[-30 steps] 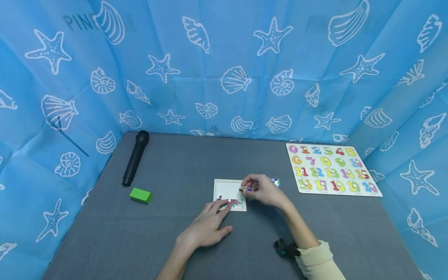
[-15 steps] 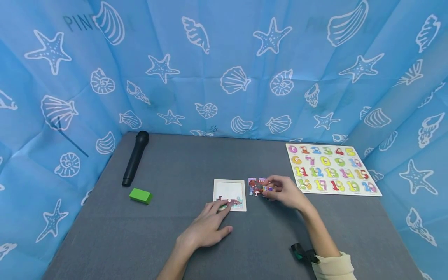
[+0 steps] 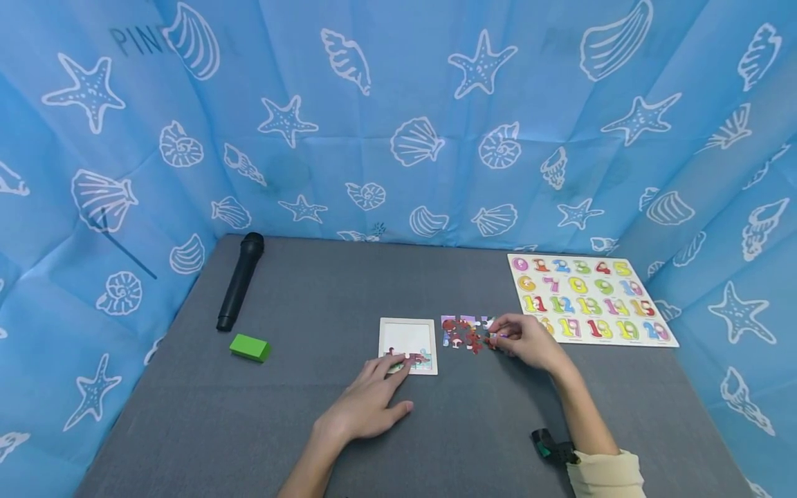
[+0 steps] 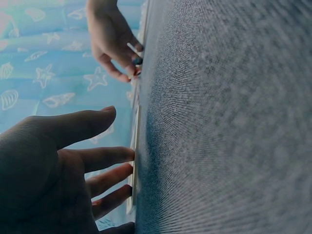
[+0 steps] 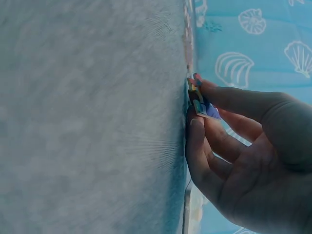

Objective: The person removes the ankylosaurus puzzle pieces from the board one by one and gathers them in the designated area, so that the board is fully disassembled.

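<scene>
A small white puzzle tray [image 3: 407, 334] lies near the table's middle, jigsaw pieces filling its lower part. Spread straight across that lower edge, the fingers of my left hand [image 3: 367, 401] rest on the pieces; in the left wrist view the left hand's fingertips [image 4: 127, 155] meet the tray's side. Between thumb and fingers my right hand [image 3: 528, 340] pinches a colourful jigsaw piece [image 5: 204, 105], tilted and close over the table. To its left lies a group of loose jigsaw pieces [image 3: 457, 333] with red and purple print, partly covered by the fingertips.
A number puzzle board [image 3: 588, 308] lies at the back right, its lower left corner behind the right hand. A black microphone [image 3: 240, 283] and a green block [image 3: 250, 347] lie on the left. A blue shell-print curtain [image 3: 398, 180] bounds the grey table [image 3: 324, 297].
My right hand has moved rightward from the tray's right edge, past the loose pieces, with the jigsaw piece in its fingers. More loose pieces show now. The left hand has stayed in place.
</scene>
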Demonstrator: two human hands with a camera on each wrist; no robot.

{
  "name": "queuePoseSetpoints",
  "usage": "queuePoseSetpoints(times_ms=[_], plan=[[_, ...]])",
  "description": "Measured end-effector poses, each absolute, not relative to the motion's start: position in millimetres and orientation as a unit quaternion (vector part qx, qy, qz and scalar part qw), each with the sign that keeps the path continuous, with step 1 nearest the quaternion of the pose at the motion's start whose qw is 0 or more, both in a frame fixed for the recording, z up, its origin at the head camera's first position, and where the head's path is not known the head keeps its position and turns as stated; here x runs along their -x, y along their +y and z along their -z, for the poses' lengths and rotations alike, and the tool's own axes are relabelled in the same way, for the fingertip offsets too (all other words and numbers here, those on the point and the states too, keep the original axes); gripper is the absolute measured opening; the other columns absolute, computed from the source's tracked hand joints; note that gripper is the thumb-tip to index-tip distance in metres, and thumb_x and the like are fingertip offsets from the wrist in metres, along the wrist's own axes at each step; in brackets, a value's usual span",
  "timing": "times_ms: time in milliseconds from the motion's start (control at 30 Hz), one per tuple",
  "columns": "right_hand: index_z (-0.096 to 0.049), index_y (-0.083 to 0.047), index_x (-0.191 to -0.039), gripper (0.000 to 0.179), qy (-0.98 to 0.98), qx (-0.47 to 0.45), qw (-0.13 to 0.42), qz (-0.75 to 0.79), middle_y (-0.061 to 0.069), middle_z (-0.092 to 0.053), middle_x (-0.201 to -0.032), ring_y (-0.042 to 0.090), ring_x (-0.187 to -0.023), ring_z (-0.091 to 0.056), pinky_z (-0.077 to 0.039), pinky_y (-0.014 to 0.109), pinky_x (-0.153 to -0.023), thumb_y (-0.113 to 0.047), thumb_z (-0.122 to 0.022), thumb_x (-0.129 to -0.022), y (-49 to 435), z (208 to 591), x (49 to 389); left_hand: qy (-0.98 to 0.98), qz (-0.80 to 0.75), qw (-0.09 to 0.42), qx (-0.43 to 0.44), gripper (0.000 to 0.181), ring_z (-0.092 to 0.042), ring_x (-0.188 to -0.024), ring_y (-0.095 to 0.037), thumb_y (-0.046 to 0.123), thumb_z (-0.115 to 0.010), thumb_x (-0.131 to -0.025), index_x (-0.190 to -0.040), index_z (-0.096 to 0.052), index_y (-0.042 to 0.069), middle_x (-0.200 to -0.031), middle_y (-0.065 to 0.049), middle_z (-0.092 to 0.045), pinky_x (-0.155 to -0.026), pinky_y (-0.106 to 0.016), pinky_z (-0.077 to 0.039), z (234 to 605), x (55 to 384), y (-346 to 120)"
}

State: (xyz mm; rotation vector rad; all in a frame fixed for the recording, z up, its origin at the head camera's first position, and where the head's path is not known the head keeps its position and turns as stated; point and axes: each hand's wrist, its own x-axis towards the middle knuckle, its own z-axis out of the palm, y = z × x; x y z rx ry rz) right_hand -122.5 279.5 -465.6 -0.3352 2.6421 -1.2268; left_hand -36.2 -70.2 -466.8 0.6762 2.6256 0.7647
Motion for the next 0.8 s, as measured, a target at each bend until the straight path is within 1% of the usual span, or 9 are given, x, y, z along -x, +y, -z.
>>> queuePoseSetpoints(times_ms=[167, 333, 567, 667, 800], plan=[[-0.074, 0.005, -0.111, 0.013, 0.9, 0.114, 0.106, 0.407, 0.015, -0.076, -0.093, 0.007, -0.068, -0.061, -0.054, 0.024, -0.058, -0.001, -0.073, -0.1, 279.5, 466.7, 124.0, 0.921, -0.266, 0.157, -0.236, 0.067, -0.035, -0.161, -0.032, 0.036, -0.066, -0.107, -0.167, -0.045, 0.013, -0.175, -0.005, -0.038, -0.126, -0.062, -0.042, 467.9, 36.7, -71.1], [-0.075, 0.002, -0.108, 0.01, 0.91, 0.12, 0.095, 0.385, 0.012, -0.075, -0.09, 0.006, -0.068, -0.058, -0.051, 0.022, -0.058, -0.001, -0.074, -0.099, 277.8, 467.0, 125.3, 0.922, -0.264, 0.16, -0.232, 0.068, -0.034, -0.163, -0.031, 0.038, -0.066, -0.108, -0.167, -0.044, 0.014, -0.175, -0.004, -0.037, -0.127, -0.062, -0.041, 470.2, 37.5, -71.2], [-0.077, -0.003, -0.105, 0.009, 0.934, 0.11, 0.081, 0.329, 0.008, -0.075, -0.092, 0.012, -0.076, -0.06, -0.048, 0.023, -0.064, -0.007, -0.078, -0.098, 272.9, 467.9, 124.7, 0.923, -0.264, 0.161, -0.229, 0.068, -0.033, -0.164, -0.031, 0.038, -0.067, -0.107, -0.166, -0.045, 0.013, -0.175, -0.004, -0.038, -0.133, -0.059, -0.034, 473.2, 38.0, -70.1], [-0.077, -0.003, -0.105, 0.009, 0.937, 0.105, 0.084, 0.321, 0.009, -0.075, -0.093, 0.014, -0.077, -0.059, -0.046, 0.023, -0.064, -0.007, -0.078, -0.097, 271.8, 467.9, 124.7, 0.923, -0.264, 0.163, -0.229, 0.068, -0.032, -0.165, -0.03, 0.038, -0.066, -0.107, -0.166, -0.045, 0.013, -0.175, -0.004, -0.038, -0.134, -0.059, -0.033, 472.7, 37.9, -69.9], [-0.078, -0.004, -0.101, 0.006, 0.938, 0.102, 0.084, 0.321, 0.008, -0.075, -0.091, 0.014, -0.074, -0.058, -0.045, 0.023, -0.062, -0.008, -0.079, -0.097, 272.2, 468.1, 124.8, 0.922, -0.267, 0.157, -0.234, 0.068, -0.033, -0.164, -0.031, 0.037, -0.067, -0.107, -0.166, -0.046, 0.011, -0.175, -0.006, -0.039, -0.134, -0.06, -0.032, 471.6, 37.5, -69.9]])
